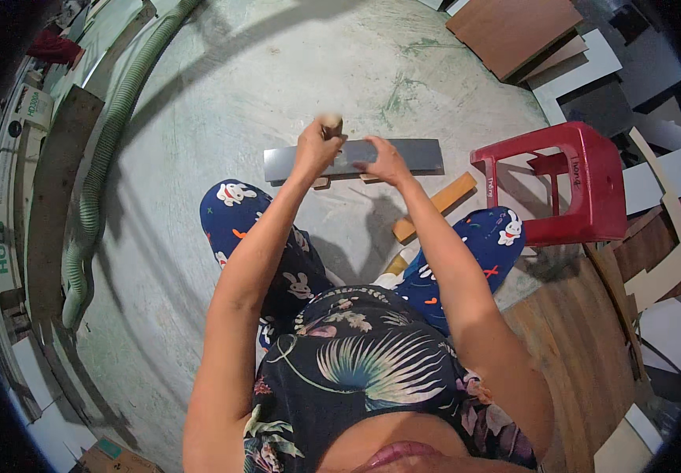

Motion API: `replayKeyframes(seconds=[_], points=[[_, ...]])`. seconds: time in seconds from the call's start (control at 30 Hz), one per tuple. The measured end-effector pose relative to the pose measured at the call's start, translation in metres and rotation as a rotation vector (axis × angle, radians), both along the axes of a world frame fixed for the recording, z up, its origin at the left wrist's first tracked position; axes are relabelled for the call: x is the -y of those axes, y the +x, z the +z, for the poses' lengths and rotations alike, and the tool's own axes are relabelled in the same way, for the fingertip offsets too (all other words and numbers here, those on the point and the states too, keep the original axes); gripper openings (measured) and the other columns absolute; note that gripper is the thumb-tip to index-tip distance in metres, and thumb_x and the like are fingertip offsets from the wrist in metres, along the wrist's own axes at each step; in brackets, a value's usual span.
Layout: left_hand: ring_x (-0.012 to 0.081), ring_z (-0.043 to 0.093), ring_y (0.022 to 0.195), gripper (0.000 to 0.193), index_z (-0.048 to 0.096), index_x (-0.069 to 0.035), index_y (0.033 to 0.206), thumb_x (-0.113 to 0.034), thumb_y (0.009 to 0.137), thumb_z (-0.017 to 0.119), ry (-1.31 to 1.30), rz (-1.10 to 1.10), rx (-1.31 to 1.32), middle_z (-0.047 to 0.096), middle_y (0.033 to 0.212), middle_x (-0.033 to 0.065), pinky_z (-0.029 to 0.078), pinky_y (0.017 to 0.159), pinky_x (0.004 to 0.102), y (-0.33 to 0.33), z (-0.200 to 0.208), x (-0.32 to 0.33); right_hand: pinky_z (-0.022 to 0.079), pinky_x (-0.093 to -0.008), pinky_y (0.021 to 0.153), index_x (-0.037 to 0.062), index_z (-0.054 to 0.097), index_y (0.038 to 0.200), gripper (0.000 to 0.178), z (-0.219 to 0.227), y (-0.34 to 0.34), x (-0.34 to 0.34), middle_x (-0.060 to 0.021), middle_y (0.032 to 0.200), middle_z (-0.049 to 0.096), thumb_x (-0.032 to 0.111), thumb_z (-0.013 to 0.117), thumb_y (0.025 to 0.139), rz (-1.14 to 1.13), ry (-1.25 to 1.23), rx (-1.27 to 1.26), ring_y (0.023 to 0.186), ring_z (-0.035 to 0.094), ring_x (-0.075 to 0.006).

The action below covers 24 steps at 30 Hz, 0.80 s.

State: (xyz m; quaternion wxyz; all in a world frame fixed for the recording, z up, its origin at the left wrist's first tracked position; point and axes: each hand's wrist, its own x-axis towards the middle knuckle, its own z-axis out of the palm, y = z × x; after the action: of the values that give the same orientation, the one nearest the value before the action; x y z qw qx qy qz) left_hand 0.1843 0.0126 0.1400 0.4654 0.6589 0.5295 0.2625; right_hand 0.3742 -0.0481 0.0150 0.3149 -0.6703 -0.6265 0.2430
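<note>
A long, narrow grey board (427,157) lies crosswise on the floor in front of me. Small wooden blocks (321,183) show under its near edge. My left hand (317,150) is closed round a tan, round-ended object (329,121) above the left half of the board; motion blur hides its exact kind. Reaching across the board near its middle, my right hand (388,163) grips it, fingers at the far edge and thumb on the face. A yellowish wooden bar (437,206) lies slantwise on the floor near my right knee.
A red plastic stool (597,185) stands to my right. Behind it are piled panels and offcuts (514,35). A ribbed, pale green hose (111,142) runs along the left beside a long dark plank (60,197). Wood-grain sheet (569,347) covers the floor at lower right.
</note>
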Motion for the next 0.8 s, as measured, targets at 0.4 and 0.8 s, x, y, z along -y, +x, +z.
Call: replayKeyframes(seconds=[0.4, 0.8], points=[[0.0257, 0.069, 0.077, 0.032, 0.062, -0.001, 0.099, -0.021, 0.078, 0.076, 0.070, 0.241, 0.189, 0.069, 0.084, 0.0149, 0.052, 0.070, 0.0371, -0.009, -0.082, -0.043, 0.043, -0.0445, 0.095, 0.0040, 0.032, 0.124, 0.093, -0.110, 0.033, 0.103, -0.0192, 0.117, 0.038, 0.049, 0.080, 0.059, -1.158, -0.764, 0.253, 0.113, 0.040, -0.0331], [0.0181, 0.068, 0.069, 0.031, 0.063, 0.001, 0.101, -0.018, 0.079, 0.076, 0.136, 0.334, 0.054, 0.069, 0.083, 0.0112, 0.054, 0.063, 0.0323, -0.018, -0.085, -0.038, 0.051, -0.0423, 0.083, -0.0082, 0.043, 0.119, 0.089, -0.136, 0.058, 0.113, -0.0221, 0.113, 0.055, 0.048, 0.075, 0.057, -1.452, -1.000, -0.048, 0.098, 0.058, -0.0322]])
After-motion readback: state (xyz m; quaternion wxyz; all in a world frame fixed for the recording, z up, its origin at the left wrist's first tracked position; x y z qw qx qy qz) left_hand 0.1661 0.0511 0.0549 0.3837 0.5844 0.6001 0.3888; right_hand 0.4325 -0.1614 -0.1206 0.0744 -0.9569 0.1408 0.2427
